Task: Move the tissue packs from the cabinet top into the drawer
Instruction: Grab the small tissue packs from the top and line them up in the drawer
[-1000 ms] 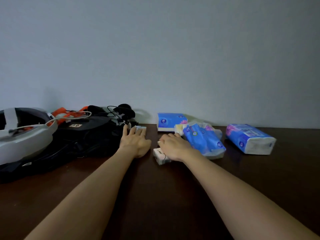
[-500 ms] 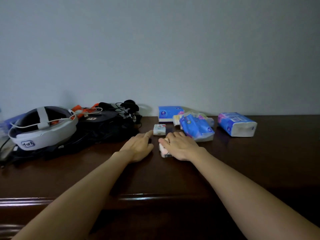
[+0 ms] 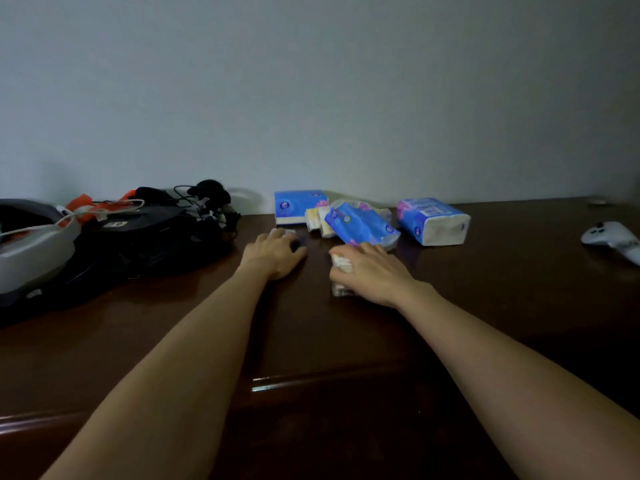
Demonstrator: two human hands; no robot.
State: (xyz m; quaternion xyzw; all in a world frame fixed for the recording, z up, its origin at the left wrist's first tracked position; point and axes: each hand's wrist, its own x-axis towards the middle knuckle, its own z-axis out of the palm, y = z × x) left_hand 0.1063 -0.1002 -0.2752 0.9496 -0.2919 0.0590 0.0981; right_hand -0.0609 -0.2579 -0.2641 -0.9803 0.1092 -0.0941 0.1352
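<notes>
Both bare forearms reach far across the dark wooden cabinet top (image 3: 502, 271), which serves as the worktop. The right hand (image 3: 372, 271) lies palm down with its fingers curled round a small white pocket tissue pack (image 3: 341, 271); the pack shows at the hand's left edge, its lower end touching the wood. The left hand (image 3: 275, 252) rests palm down to the left, apart from the right hand, with its fingertips at a second small tissue pack (image 3: 284, 232), mostly hidden behind them; whether these fingers are gripping it or only laid on it cannot be told. Beyond the hands, near the wall, lie the remaining tissue packs: a flat blue pack (image 3: 299, 206) farthest back, a crumpled blue soft pack (image 3: 362, 225) tilted just beyond the right hand's fingertips, some small pale yellowish packs (image 3: 317, 220) wedged between those two, and a larger blue and white pack (image 3: 433, 221) lying on its side further right. At the far left sit a black bag (image 3: 138, 240) with tangled cables on top, an orange strap (image 3: 81, 206) and a grey and white headset (image 3: 33, 247). At the right edge lies a white controller (image 3: 611, 237). The drawer is not in sight.
</notes>
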